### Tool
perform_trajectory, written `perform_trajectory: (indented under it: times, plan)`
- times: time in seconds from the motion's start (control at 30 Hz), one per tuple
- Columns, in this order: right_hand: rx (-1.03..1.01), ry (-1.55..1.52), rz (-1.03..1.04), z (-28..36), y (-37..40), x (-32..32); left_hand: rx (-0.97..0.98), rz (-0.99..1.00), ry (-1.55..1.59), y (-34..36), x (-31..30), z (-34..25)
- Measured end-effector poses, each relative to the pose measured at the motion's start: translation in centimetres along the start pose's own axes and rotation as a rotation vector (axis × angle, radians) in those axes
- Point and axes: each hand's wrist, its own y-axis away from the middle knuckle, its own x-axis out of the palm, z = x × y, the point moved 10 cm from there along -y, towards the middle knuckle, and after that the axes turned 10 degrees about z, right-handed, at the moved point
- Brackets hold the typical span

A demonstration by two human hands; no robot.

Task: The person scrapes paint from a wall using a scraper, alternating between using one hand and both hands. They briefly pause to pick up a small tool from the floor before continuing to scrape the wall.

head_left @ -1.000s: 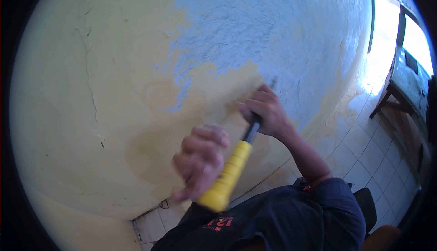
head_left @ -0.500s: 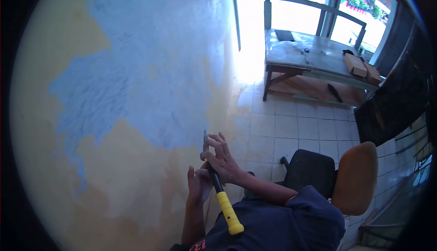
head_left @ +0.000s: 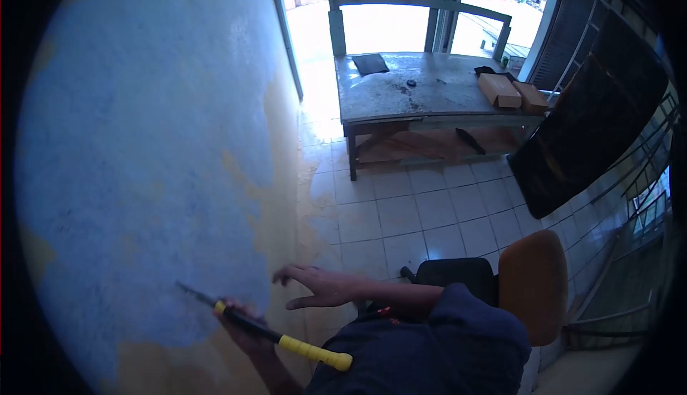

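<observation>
A long-handled scraper (head_left: 254, 328) with a black shaft, yellow grip and yellow collar lies slantwise across the lower view. My left hand (head_left: 245, 341) is wrapped around its shaft just behind the collar. The thin blade points up and left, its tip overlapping the bluish-white patch of the wall (head_left: 164, 152). The yellow butt end comes close to my dark shirt (head_left: 422, 348). To the right, my right hand (head_left: 318, 288) is held in the air with nothing in it, fingers bent and thumb apart, near the wall's lower edge.
A worn bench (head_left: 408, 98) stands by the bright doorway, with cardboard boxes (head_left: 499, 91) and a dark flat piece (head_left: 371, 64) on top. A chair (head_left: 533, 288) is close on my right. Beyond it, a large black panel (head_left: 590, 116) leans at an angle.
My right hand has come off the scraper and moved apart from it. My left hand now grips the shaft, and the blade has swung left. The view has turned rightward.
</observation>
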Motion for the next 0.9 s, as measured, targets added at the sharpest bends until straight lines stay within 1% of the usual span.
perform_trajectory:
  times: [0.03, 0.07, 0.1, 0.13, 0.17, 0.2, 0.23, 0.3, 0.33, 0.37, 0.4, 0.43, 0.47, 0.5, 0.53, 0.57, 0.6, 0.63, 0.7, 0.73, 0.77, 0.8, 0.83, 0.87, 0.9]
  plan:
    - [0.015, 0.001, -0.004, -1.4, 0.7, -1.3, 0.035, 0.045, -0.1, -0.6, 1.2, -0.9]
    - [0.131, -0.321, 0.189, -4.0, 1.4, 0.0, 0.017, 0.151, -0.137, -1.2, 2.4, -1.1]
    - [0.241, -0.65, 0.382, -5.3, 2.5, 2.0, 0.003, 0.142, -0.137, -1.6, 2.5, -0.8]
    - [0.246, -0.666, 0.379, -5.8, 2.9, 2.1, 0.049, 0.078, -0.193, -1.9, 2.7, -1.1]
    - [0.222, -0.8, 0.484, -5.4, 3.8, 4.0, 0.1, 0.02, -0.246, -1.4, 2.3, -1.6]
    - [0.196, -0.935, 0.587, -4.6, 4.3, 5.0, 0.121, -0.042, -0.225, -1.5, 1.2, -1.5]
    - [0.2, -0.937, 0.581, -4.2, 4.0, 4.9, 0.115, -0.041, -0.221, -2.0, 1.9, -1.2]
    - [0.378, -0.726, 0.612, -4.6, 4.0, 5.8, 0.219, -0.239, -0.321, -2.1, 1.6, -2.1]
    - [0.277, -0.622, 0.454, -5.5, 2.4, 5.3, 0.23, -0.173, -0.262, -3.1, 1.8, -2.0]
    - [0.192, -0.424, 0.245, -6.6, 1.6, 3.4, 0.258, -0.124, -0.213, -3.7, 1.5, -2.4]
    - [0.088, -0.24, 0.085, -5.7, 1.1, 2.4, 0.182, 0.01, 0.01, -4.7, 1.6, -1.3]
    - [0.096, -0.188, 0.046, -4.3, 0.3, 0.8, 0.153, 0.123, 0.201, -5.9, 2.7, -1.9]
    - [0.083, -0.137, 0.028, -2.5, -0.5, -1.1, 0.229, 0.095, 0.079, -6.2, 2.7, -3.0]
    - [0.1, -0.121, 0.058, -1.9, -0.9, -1.6, 0.219, 0.078, 0.001, -6.7, 1.4, -3.6]
    - [0.101, -0.088, 0.087, -1.2, -2.1, -2.9, 0.264, 0.049, -0.147, -6.8, 2.8, -4.6]
    - [0.114, -0.089, 0.071, 0.0, -3.3, -4.0, 0.361, 0.118, -0.335, -6.9, 4.6, -5.8]
    - [0.01, -0.032, 0.085, 0.4, -4.1, -4.5, 0.402, 0.157, -0.466, -6.8, 5.5, -6.6]
    - [-0.091, 0.023, 0.074, 0.6, -4.6, -5.4, 0.438, 0.259, -0.472, -6.9, 6.3, -7.0]
    - [-0.133, 0.148, 0.105, -0.1, -5.8, -6.9, 0.47, 0.266, -0.457, -6.3, 7.1, -7.7]
    - [-0.173, 0.168, 0.174, 0.0, -6.9, -7.0, 0.474, 0.262, -0.436, -6.2, 7.1, -8.1]
    - [-0.225, 0.218, 0.142, 0.5, -7.6, -7.8, 0.466, 0.264, -0.401, -6.0, 7.0, -8.0]
    - [-0.272, 0.264, 0.104, 1.2, -8.1, -8.7, 0.518, 0.236, -0.401, -5.7, 6.8, -8.3]
    - [-0.293, 0.276, 0.148, 1.6, -8.8, -9.1, 0.528, 0.161, -0.394, -5.5, 6.1, -8.4]
    - [-0.152, 0.164, 0.262, 0.2, -10.8, -9.3, 0.536, 0.086, -0.389, -6.2, 5.0, -8.8]
    - [-0.01, 0.063, 0.374, -0.5, -11.6, -8.1, 0.584, 0.065, -0.397, -5.2, 4.6, -9.5]
